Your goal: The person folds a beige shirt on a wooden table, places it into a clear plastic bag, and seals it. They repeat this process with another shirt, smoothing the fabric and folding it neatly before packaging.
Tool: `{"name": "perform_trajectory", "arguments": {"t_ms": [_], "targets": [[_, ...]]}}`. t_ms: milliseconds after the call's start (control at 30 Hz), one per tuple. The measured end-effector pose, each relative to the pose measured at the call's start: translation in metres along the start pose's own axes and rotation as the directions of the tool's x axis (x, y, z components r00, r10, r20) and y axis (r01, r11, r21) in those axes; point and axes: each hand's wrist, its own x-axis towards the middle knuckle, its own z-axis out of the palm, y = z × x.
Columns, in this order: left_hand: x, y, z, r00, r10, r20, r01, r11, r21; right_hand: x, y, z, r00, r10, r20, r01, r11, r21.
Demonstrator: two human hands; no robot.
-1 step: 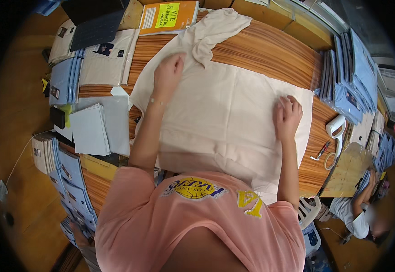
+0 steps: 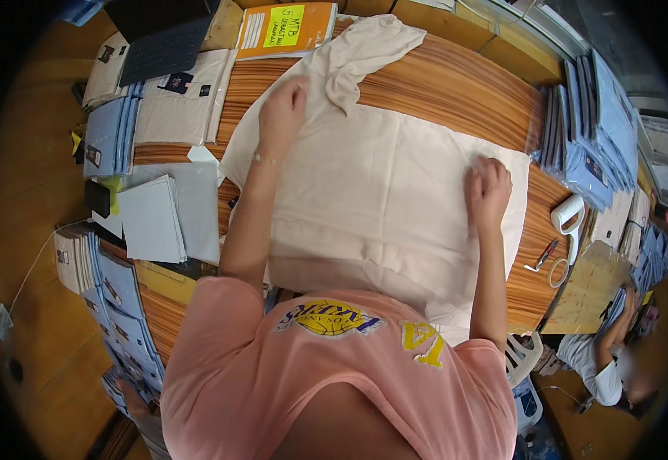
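A cream cloth garment (image 2: 334,176), which looks like a shirt, is spread over the wood-grain table. One sleeve-like part (image 2: 365,57) lies bunched at its far end. My left hand (image 2: 282,115) is curled into a loose fist over the garment's far left part, beside the bunched cloth. Its fingertips are hidden, so whatever it may grip does not show. Near the garment's right edge, my right hand (image 2: 490,190) rests with bent fingers slightly apart; nothing shows in it. Creases run across the cloth between my hands, and its near edge lies against my body.
Packed cream shirts (image 2: 180,100), blue shirts (image 2: 111,134) and white sheets (image 2: 152,222) line the left. An orange notebook (image 2: 288,31) lies at the back. On the right are stacked blue shirts (image 2: 591,130), a white handheld tool (image 2: 569,218), pliers (image 2: 546,253) and tape (image 2: 558,272). Another person (image 2: 595,364) sits beyond.
My left hand has shifted slightly away from me and to the left. My right hand has moved only a little, and the garment lies as before.
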Motion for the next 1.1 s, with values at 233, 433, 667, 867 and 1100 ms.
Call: {"name": "perform_trajectory", "arguments": {"t_ms": [233,433,667,867,1100], "targets": [[0.067,-0.004,0.012,0.98,-0.047,0.191,-0.013,0.954,0.298,0.052,0.05,0.013,0.957,0.255,0.135,-0.251,0.967,-0.05],[0.05,-0.001,-0.011,0.973,0.227,0.051,-0.206,0.943,-0.261,0.04,0.058,-0.001,0.953,0.258,-0.161,-0.177,0.902,0.395],[-0.067,-0.073,-0.035,0.921,0.338,0.194,-0.367,0.92,0.136,-0.05,0.064,-0.015,0.998,0.056,-0.028,-0.058,0.997,-0.052],[-0.033,-0.062,-0.028,0.948,0.283,0.147,-0.319,0.857,0.405,-0.038,0.092,-0.008,0.997,0.054,0.049,-0.049,0.994,-0.095],[0.057,-0.115,-0.036,0.953,-0.182,0.241,0.119,0.96,0.254,-0.081,0.075,-0.017,1.0,0.023,0.002,-0.023,0.991,-0.129]]}}
